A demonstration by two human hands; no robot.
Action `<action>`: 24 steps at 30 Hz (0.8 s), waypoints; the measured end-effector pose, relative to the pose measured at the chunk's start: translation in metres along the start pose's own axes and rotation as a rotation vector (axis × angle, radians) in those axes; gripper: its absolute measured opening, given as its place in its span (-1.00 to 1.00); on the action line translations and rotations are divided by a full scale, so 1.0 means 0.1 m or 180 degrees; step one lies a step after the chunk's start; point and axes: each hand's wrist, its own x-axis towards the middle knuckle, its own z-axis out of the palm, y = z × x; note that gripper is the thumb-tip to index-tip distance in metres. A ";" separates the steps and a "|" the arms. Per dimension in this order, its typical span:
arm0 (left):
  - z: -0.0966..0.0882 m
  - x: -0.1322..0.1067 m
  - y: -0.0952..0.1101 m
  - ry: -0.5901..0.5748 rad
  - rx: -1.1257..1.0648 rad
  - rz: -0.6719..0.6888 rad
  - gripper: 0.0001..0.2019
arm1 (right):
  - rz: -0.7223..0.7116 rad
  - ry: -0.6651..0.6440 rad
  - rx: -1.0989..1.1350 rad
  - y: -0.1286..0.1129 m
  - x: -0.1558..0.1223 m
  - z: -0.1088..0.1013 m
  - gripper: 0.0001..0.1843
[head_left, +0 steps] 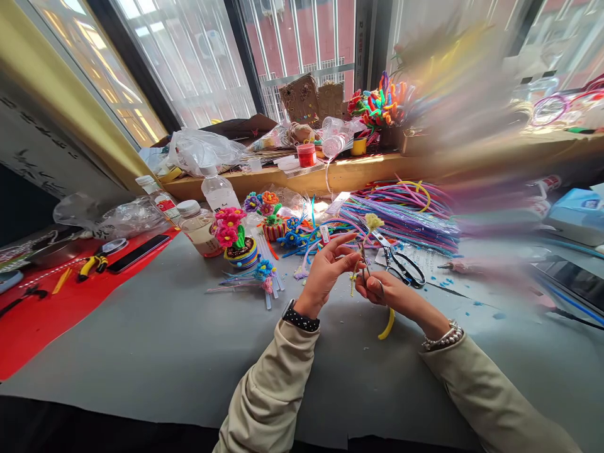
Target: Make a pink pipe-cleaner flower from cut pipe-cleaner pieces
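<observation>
My left hand (pixel 325 274) is raised above the grey table, thumb and fingers pinched on a thin yellow pipe cleaner (pixel 353 284) that hangs down. Close beside it, my right hand (pixel 384 290) grips small scissors (pixel 363 261), their blades pointing up toward the left fingertips. How far the blades are parted is too small to tell. A curved, fluffy yellow pipe cleaner piece (pixel 387 325) shows just below my right hand. Behind the hands are a pale yellow fuzzy tuft (pixel 374 221) and larger black-handled scissors (pixel 406 267).
Bundled pipe cleaners (pixel 401 217) lie behind the hands. To the left stand a pink flower pot (pixel 240 251), bottles (pixel 195 226) and clear glue sticks (pixel 268 299). A phone (pixel 139 253) and yellow-black pliers (pixel 92 266) rest on red sheeting. The right side is blurred.
</observation>
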 end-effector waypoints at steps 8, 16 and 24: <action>0.00 0.00 -0.02 -0.0013 -0.0032 -0.0014 -0.57 | 0.0046 0.0310 -0.0096 0.03 0.01 0.00 -0.38; 0.00 0.00 -0.01 -0.0113 0.0055 0.0028 -0.53 | 0.0094 0.0111 0.0009 0.02 0.01 0.01 -0.34; 0.00 0.00 -0.03 -0.0134 0.0015 0.0065 -0.53 | 0.0098 0.0343 -0.0064 0.03 0.01 0.02 -0.37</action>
